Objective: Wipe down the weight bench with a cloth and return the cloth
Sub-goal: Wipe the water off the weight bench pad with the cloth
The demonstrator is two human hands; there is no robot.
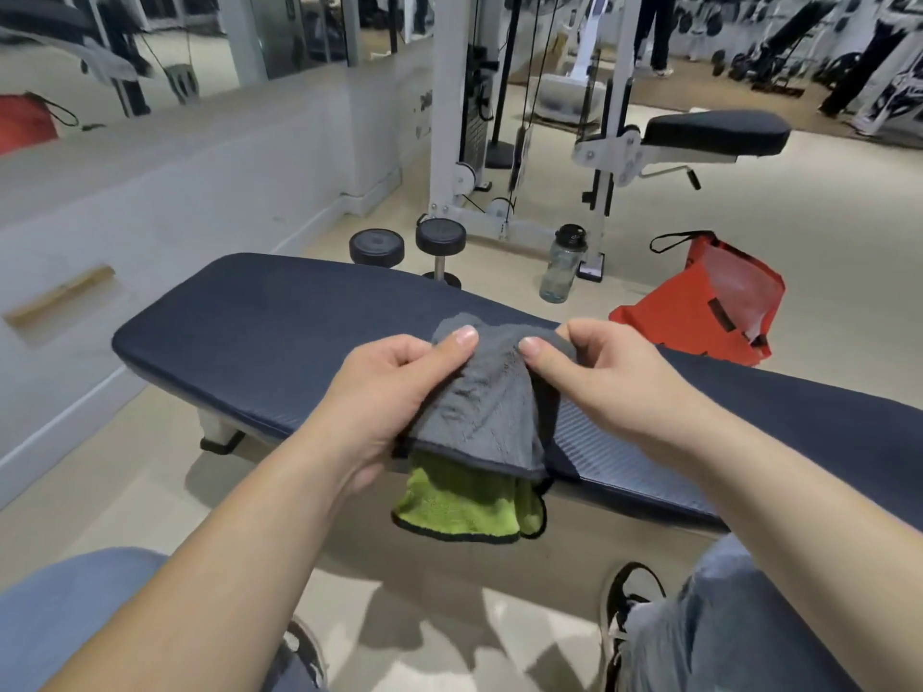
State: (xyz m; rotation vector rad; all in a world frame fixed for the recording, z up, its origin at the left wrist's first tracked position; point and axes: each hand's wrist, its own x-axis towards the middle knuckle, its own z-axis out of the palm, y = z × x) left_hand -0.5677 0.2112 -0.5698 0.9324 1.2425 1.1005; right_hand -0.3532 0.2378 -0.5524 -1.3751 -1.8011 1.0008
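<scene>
A flat weight bench (pixel 259 342) with dark navy padding runs across the view from the left to the right edge. Just above its near edge I hold a cloth (pixel 482 417), grey on one side and lime green on the other, with black trim. My left hand (pixel 394 392) pinches the cloth's top left part between thumb and fingers. My right hand (pixel 614 377) pinches the top right part. The cloth hangs folded between both hands, and its green flap drops below the bench edge.
Behind the bench stand two black dumbbells (pixel 407 247), a clear water bottle (pixel 562 264) and an orange bag (pixel 709 302) on the beige floor. A white cable machine (pixel 449 142) and a second bench seat (pixel 714 132) lie farther back. My knees and shoes are below.
</scene>
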